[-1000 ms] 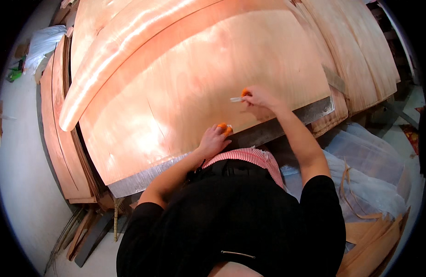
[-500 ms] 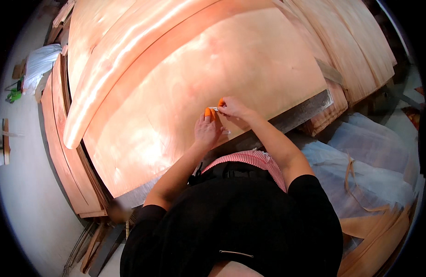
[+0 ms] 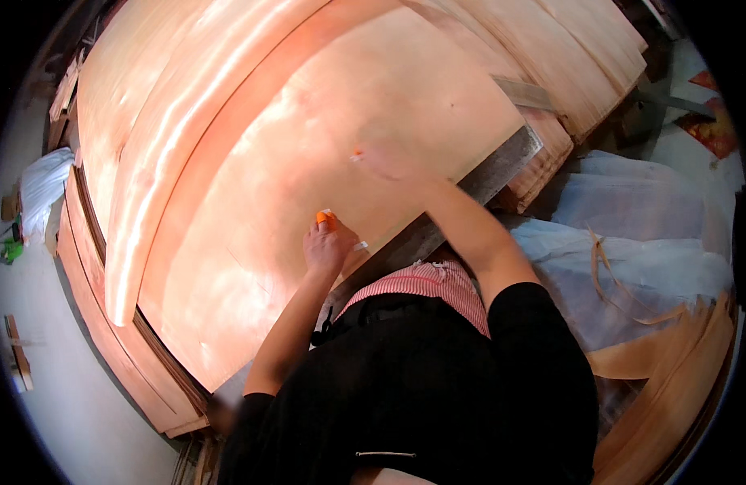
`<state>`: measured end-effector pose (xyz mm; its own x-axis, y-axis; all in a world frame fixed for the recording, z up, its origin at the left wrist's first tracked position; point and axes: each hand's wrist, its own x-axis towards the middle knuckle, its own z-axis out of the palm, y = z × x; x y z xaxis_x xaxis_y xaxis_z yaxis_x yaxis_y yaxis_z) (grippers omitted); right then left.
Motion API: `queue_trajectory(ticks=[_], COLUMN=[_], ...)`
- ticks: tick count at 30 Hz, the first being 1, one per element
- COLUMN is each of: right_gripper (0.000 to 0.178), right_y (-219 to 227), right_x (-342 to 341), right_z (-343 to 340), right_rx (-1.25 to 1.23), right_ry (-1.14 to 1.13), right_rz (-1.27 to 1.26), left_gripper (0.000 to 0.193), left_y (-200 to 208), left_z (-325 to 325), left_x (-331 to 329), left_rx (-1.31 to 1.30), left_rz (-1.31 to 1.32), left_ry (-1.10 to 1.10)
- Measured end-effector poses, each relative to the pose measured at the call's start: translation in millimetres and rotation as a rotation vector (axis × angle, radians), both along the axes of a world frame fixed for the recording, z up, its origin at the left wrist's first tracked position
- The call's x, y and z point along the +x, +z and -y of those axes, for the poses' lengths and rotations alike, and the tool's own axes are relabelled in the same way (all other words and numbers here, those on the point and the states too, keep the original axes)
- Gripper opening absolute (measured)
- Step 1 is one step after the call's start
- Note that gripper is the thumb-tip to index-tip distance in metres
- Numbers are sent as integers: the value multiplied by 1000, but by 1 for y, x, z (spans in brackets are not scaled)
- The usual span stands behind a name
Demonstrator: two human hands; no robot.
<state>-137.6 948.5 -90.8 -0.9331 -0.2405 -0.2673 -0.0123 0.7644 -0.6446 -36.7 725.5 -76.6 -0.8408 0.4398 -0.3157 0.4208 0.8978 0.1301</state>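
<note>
Crossing the upper left of the frame, a long curled wood panel (image 3: 147,210) rises over the far side of your work, while your black top (image 3: 421,380) and forearms cover part of the near edge. On the left you have a stack of sheets (image 3: 118,347), with a white bundle (image 3: 43,190) and a green object (image 3: 12,245) beyond it. More wood layers (image 3: 567,56) fill the upper right; translucent plastic (image 3: 623,234) lies crumpled at the right, above brown strips (image 3: 672,396). A grey metal strip (image 3: 502,166) borders the sheet right of centre, and striped cloth (image 3: 421,279) shows at your waist.

Your wood sheet (image 3: 389,97) is broad and pinkish tan, shiny toward centre left, with a small dark spot toward its upper right. It spreads through the middle of the frame, beneath both your hands. Your left hand (image 3: 326,246) is on it, wearing orange finger covers (image 3: 323,217); a white slip (image 3: 360,246) sits just beside it, whether pinched you cannot tell. Your right hand (image 3: 393,164) is over the sheet near centre, too blurred to tell whether its fingers are apart or closed
</note>
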Motion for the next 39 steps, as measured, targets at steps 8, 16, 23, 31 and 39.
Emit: queue_trajectory(ticks=[8,16,23,31,39], right_gripper=[30,14,18,15,10], right_y=[3,-22,-24,-22,6], right_x=[74,75,73,75,78], right_z=[-187,-174,-168,-170,-175], right_rx=[-580,-468,-245,-211,32], right_ry=[-401,-234,-173,-159,-228], right_rz=[482,462,334,248,341], left_gripper=[54,64,66,70,72], left_y=[6,-5,-8,-14,-18], left_z=[-6,-121,-196,-216,-224], left_x=[-9,-10,-26,-17,-18], left_rx=[437,327,218,155,8], left_rz=[-59,281,193,41,80], left_ry=[26,-367,-502,-440,-471])
